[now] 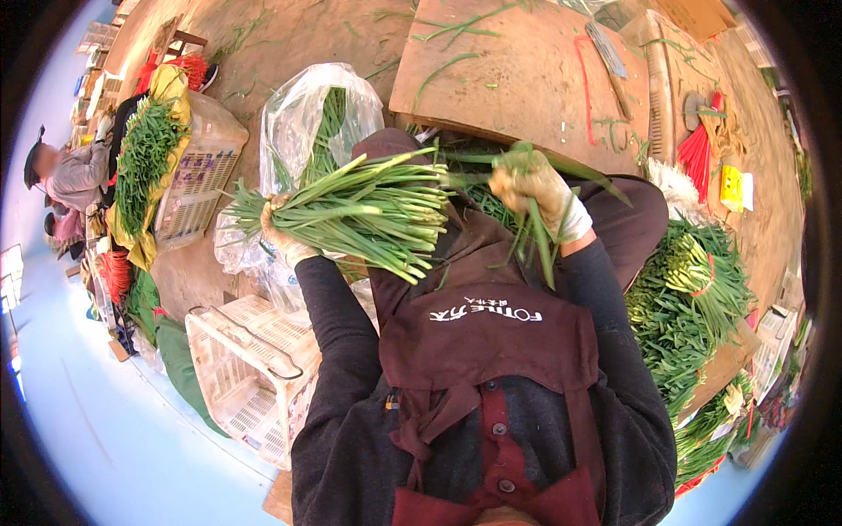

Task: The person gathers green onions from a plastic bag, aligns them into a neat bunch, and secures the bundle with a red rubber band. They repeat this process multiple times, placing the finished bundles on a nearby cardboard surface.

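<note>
"Judging by looks, how will that bunch of green stalks [373, 210] handle?"

"Light, I'd guess, and springy: firmer toward the pale ends, softer in the leaves, easily bruised, perhaps slippery if damp."

"Where is it, and where would you take hold?"

"Up in the left hand [282, 235], pale ends pointing right. That hand is wrapped round the leafy side — a sensible place, gathering many stalks without pinching any single one."

"And the right hand [531, 186]?"

"Clasping some loose leaves [538, 232] that dangle below it, but it's blurred, so I can't make out its fingers."

"Anything hidden?"

"The bunch's underside, and part of the left hand beneath the stalks. The bunch also covers some of the clear bag [289, 118] behind."
</note>
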`<state>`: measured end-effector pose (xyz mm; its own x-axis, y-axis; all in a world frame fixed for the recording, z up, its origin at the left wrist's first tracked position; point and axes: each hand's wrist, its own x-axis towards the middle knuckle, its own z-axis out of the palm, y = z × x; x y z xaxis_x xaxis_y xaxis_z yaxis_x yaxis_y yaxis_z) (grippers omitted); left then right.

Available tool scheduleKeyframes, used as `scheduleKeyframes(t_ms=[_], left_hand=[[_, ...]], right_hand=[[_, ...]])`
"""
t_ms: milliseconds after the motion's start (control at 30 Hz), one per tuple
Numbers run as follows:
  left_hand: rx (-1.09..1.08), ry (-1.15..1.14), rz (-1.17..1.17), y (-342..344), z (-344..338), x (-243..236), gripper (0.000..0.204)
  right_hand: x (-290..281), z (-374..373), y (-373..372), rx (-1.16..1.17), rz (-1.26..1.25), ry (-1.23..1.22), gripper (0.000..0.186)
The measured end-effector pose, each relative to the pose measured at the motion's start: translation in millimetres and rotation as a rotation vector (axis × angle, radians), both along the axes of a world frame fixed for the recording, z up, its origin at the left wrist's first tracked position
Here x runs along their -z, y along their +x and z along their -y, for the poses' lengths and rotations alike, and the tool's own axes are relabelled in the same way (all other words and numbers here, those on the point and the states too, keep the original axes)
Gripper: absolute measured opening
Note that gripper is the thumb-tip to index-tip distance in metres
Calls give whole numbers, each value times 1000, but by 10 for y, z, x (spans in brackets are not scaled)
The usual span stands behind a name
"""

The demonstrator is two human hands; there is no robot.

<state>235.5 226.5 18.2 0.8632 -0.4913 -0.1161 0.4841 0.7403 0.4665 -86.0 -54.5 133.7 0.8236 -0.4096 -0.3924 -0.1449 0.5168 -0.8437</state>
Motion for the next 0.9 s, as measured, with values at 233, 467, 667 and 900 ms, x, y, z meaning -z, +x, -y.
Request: scheduleKeyframes(t_ms=[233, 467, 667, 900], left_hand=[[-241, 430, 51, -92, 257, -279, 11], [-236, 557, -146, -22, 386, -59, 16], [-127, 486, -211, 279, 321, 365, 17], [-143, 543, -249, 442, 496, 323, 14]], right_hand=[[697, -611, 378, -305, -66, -70, 55], [28, -364, -38, -427, -257, -213, 20], [-249, -153, -204, 134, 70, -323, 10], [348, -285, 789, -406, 427, -1792, 38]])
